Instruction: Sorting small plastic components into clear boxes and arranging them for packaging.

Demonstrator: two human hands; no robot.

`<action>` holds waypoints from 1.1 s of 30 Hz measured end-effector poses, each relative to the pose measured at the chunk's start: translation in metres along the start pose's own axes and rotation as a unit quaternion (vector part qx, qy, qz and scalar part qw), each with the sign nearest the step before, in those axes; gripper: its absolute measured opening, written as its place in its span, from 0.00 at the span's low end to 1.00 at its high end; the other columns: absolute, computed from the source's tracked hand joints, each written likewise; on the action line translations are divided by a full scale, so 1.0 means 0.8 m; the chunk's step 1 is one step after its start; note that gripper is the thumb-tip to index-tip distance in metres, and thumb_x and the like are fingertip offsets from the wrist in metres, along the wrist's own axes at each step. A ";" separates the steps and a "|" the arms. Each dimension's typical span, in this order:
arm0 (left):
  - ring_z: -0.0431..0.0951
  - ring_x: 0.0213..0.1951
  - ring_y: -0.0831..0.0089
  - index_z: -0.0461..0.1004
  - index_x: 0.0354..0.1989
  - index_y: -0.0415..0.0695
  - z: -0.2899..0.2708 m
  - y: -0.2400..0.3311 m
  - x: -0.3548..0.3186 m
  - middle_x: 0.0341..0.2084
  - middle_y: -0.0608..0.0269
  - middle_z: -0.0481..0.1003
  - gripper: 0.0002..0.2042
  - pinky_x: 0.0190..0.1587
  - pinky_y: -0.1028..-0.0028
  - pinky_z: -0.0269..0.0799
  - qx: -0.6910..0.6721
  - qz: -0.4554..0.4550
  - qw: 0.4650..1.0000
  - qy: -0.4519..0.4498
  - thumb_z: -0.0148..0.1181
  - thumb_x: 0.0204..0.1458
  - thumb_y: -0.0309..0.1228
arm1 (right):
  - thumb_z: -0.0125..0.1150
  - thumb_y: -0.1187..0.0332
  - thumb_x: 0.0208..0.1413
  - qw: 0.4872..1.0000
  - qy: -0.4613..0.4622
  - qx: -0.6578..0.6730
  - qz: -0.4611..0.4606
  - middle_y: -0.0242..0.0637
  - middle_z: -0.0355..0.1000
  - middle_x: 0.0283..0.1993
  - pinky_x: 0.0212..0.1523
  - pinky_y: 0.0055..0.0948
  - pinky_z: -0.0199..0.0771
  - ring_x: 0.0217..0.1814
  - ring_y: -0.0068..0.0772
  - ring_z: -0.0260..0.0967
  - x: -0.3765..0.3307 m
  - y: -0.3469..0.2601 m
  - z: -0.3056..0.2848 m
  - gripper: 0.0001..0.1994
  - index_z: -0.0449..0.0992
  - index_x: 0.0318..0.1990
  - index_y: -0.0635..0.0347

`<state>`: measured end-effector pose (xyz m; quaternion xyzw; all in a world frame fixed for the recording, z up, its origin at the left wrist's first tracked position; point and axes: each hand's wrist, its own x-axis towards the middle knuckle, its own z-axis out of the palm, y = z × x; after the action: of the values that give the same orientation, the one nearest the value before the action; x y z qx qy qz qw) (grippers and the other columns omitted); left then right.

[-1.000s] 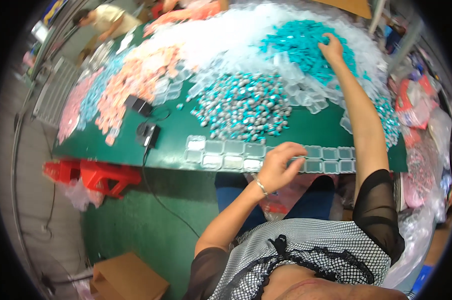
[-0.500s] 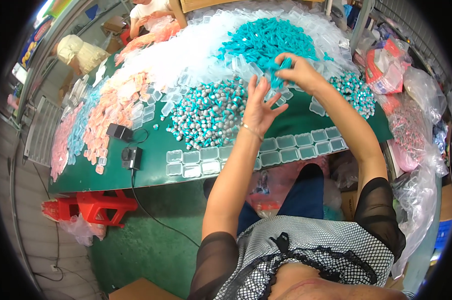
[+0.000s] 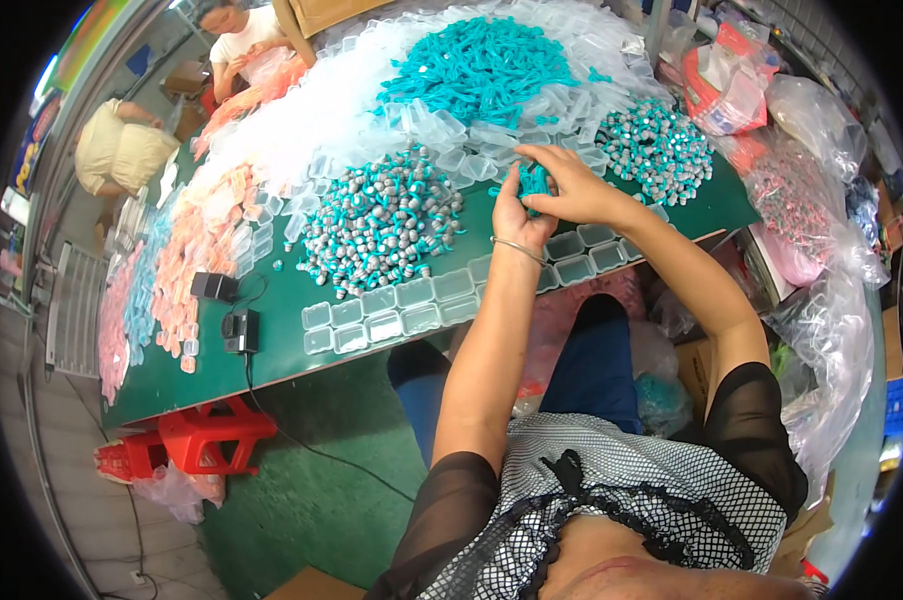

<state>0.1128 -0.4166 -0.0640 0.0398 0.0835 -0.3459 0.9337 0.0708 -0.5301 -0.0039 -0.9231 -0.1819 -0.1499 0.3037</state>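
My right hand (image 3: 579,188) curls its fingers round a small bunch of teal plastic pieces (image 3: 535,182). Against that bunch, my left hand (image 3: 520,222) is cupped with the palm up, so the pieces sit between both hands. Two rows of small clear square boxes (image 3: 420,318) run along the table's near edge, partly hidden behind my left forearm. A heap of teal pieces with grey striped round ends (image 3: 380,215) lies to the left of my hands. A similar heap (image 3: 662,155) is on the right. Beyond my hands rises a big pile of plain teal pieces (image 3: 477,68).
Clear plastic boxes (image 3: 312,105) cover the far side of the green table (image 3: 187,385). Peach pieces (image 3: 197,245), blue pieces and a black corded device (image 3: 240,330) are to the left. Red stools (image 3: 212,440) stand below. Two people work at far left; plastic bags (image 3: 832,260) crowd the right.
My hands have come together lower and nearer to me, bringing the teal bunch away from the big pile. My left fingers, spread before, now curl at the bunch. The view has shifted.
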 end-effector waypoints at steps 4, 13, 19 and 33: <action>0.74 0.34 0.70 0.68 0.41 0.43 -0.007 -0.021 0.014 0.31 0.63 0.73 0.13 0.39 0.67 0.75 -0.001 0.042 0.998 0.035 0.52 0.59 0.40 | 0.67 0.65 0.42 0.990 0.095 -0.039 -0.099 0.41 0.67 0.48 0.44 0.30 0.66 0.47 0.35 0.63 -0.025 0.018 -0.009 0.27 0.70 0.54 0.58; 0.74 0.30 0.69 0.68 0.38 0.41 -0.001 -0.066 0.032 0.29 0.63 0.73 0.13 0.29 0.73 0.73 -0.025 0.035 0.997 0.064 0.54 0.58 0.40 | 0.63 0.74 0.52 0.951 0.139 0.267 0.073 0.28 0.68 0.37 0.32 0.20 0.67 0.35 0.17 0.65 -0.074 0.047 -0.040 0.13 0.71 0.46 0.60; 0.74 0.28 0.70 0.69 0.43 0.51 0.006 -0.083 0.019 0.32 0.66 0.74 0.10 0.23 0.75 0.69 -0.012 -0.021 0.997 0.080 0.57 0.57 0.38 | 0.63 0.76 0.51 0.950 0.156 0.238 0.126 0.28 0.69 0.33 0.35 0.20 0.69 0.35 0.18 0.67 -0.132 0.097 -0.116 0.13 0.70 0.44 0.61; 0.74 0.30 0.68 0.68 0.50 0.54 0.003 -0.115 -0.002 0.35 0.64 0.74 0.15 0.24 0.74 0.67 0.172 -0.028 0.980 0.095 0.59 0.55 0.37 | 0.66 0.75 0.43 0.995 -0.045 -0.085 0.033 0.36 0.70 0.37 0.45 0.36 0.68 0.44 0.42 0.69 -0.189 0.127 -0.119 0.12 0.73 0.36 0.59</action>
<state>0.0516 -0.4854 -0.0632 0.2306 0.1121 -0.3757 0.8906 -0.0359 -0.7017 -0.0402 -0.9570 -0.1516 -0.1127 0.2201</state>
